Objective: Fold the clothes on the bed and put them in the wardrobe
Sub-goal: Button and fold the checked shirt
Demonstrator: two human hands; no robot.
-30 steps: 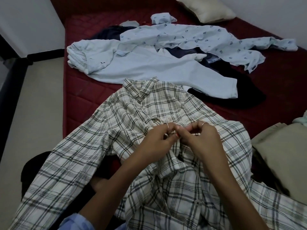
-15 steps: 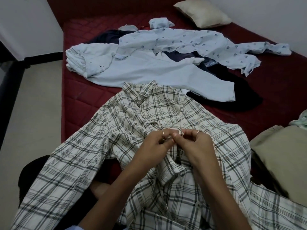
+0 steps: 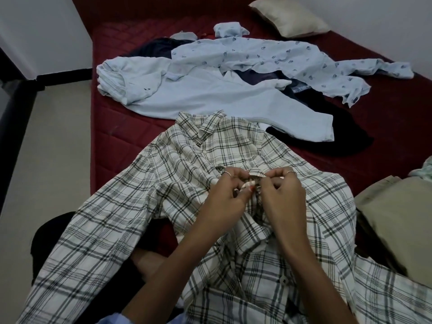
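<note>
I see my left hand [image 3: 224, 197] and right hand [image 3: 284, 197] with curled fingers [image 3: 243, 181] pinching the front placket of the crumpled cream-and-grey plaid cotton shirt [image 3: 187, 183] on the quilted maroon bed [image 3: 112, 139]; beyond the fingers lies a smooth pale-blue shirt [image 3: 210, 99]

Plaid shirt [image 3: 187, 164] lies on the bed [image 3: 112, 136], other shirts [image 3: 210, 94] behind.

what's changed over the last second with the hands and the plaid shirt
Little changed. Both hands, left hand and right hand, keep pinching the front of the plaid shirt at mid-chest, fingertips working the same spot, apparently a button. The light blue shirts, pillow and bed stayed put.
</note>
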